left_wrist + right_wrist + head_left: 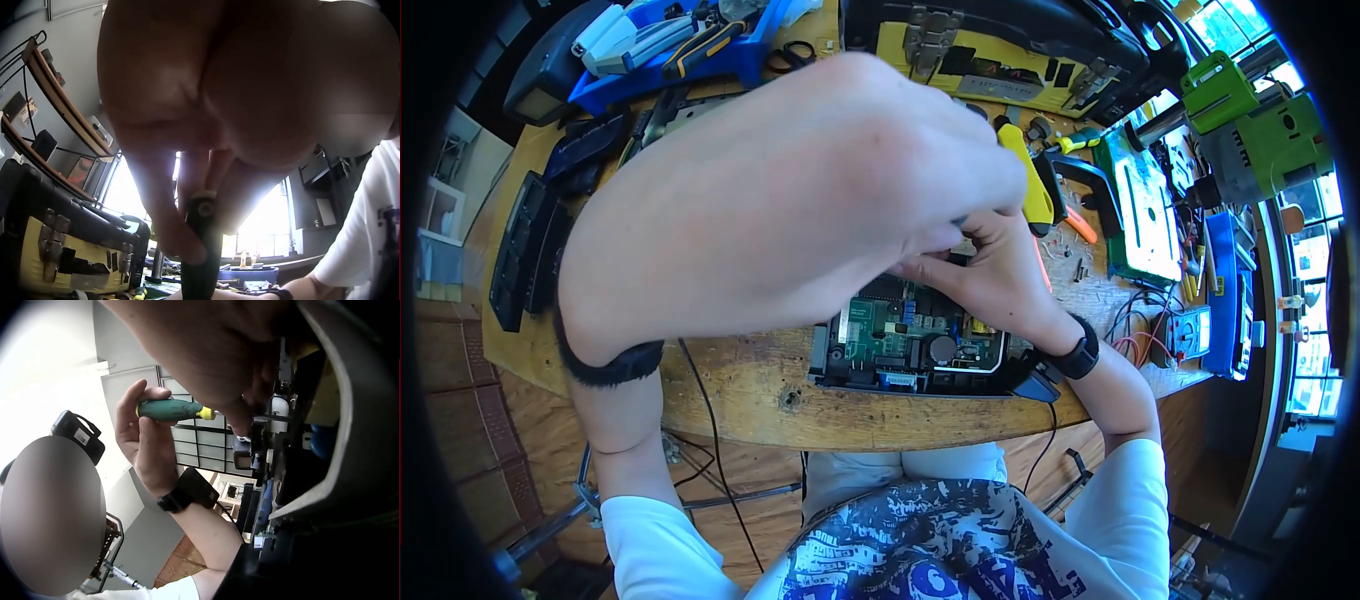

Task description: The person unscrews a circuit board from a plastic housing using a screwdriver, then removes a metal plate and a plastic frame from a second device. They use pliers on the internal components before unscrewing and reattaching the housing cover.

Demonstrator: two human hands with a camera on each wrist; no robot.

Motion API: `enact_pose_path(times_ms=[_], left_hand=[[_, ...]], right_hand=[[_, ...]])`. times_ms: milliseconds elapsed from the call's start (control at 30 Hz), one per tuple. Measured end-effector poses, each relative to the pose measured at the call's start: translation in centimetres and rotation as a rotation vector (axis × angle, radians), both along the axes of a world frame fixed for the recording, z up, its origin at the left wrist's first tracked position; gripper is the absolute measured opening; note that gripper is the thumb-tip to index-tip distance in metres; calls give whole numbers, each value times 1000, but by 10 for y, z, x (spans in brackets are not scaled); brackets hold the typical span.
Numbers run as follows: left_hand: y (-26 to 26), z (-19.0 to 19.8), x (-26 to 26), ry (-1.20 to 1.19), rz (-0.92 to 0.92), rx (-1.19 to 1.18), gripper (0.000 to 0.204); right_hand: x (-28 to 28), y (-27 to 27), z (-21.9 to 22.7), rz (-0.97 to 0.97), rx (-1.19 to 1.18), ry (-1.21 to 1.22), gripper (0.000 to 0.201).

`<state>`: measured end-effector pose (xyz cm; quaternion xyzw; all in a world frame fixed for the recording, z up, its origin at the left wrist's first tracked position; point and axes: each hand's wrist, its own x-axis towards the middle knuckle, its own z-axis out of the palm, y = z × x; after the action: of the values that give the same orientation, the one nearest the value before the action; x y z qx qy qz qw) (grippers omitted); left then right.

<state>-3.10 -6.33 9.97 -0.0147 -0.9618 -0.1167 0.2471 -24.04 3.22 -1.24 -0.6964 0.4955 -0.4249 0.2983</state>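
Gripping a green-handled screwdriver, the left hand works above the opened device's circuit board; the right hand pinches something small beside it, unidentifiable. A slipping tip could gouge the board or jab those fingers.

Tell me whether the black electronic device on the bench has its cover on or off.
Off: the black electronic device shows its green circuit board and components bare on top, beneath both hands.

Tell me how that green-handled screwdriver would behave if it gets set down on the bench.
The screwdriver has a round, slim handle, so it would probably roll on the wooden bench. It looks rigid and light, since the left hand holds it with just fingertips. The smooth handle may be a little slippery.
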Motion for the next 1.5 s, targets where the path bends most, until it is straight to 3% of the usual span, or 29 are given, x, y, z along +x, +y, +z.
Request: enact_pose_path(times_ms=[33, 100, 200, 333, 400, 433, 567, 633, 667, 767, 833, 967, 1133, 1300, 1367, 1500], left_hand=[[0, 1, 0, -1, -2, 1, 42], [2, 6, 0, -77, 170, -139, 42], [8, 13, -3, -197, 250, -76, 44], [6, 1, -5, -43, 192, -15, 43], [7, 0, -4, -2, -26, 172, 40], [5, -1, -3, -5, -32, 174, 40], [0, 1, -3, -29, 3, 91, 39], [1, 10, 5, -182, 188, 91, 39], [1, 14, 5, -182, 188, 90, 39], [1, 15, 0, -271, 222, -106, 40], [4, 1, -8, 92, 76, 30, 45], [0, 2, -8, 48, -8, -16, 50], [6, 5, -6, -70, 242, -140, 42], [5, 1, -10, 73, 108, 2, 39], [5, 2, -10, 70, 68, -7, 40], [12, 4, -11, 70, 173, -39, 41]], right_hand=[[0, 0, 1, 14, -4, 45, 17], [-1, 0, 6, 0, -6, 89, 19], [2, 0, 5, -23, -39, 77, 20], [-1, -2, -8, -42, -29, -33, 23], [-1, -1, -7, -41, -31, -26, 23], [-1, 0, -6, -33, -34, -17, 23], [2, 1, 1, -26, 20, -27, 22], [2, 0, 1, -34, -20, -42, 22], [2, 0, 1, -39, -58, -56, 22], [-1, -1, 0, -22, -81, 27, 22], [-1, 0, 3, -34, -63, 48, 22], [3, 1, -1, -39, -35, -16, 23], [1, -2, -2, -22, -114, -41, 20], [1, -1, -4, -52, -109, -106, 20], [1, 2, 3, -21, 37, -58, 25], [2, -2, -4, -1, -123, -148, 30]])
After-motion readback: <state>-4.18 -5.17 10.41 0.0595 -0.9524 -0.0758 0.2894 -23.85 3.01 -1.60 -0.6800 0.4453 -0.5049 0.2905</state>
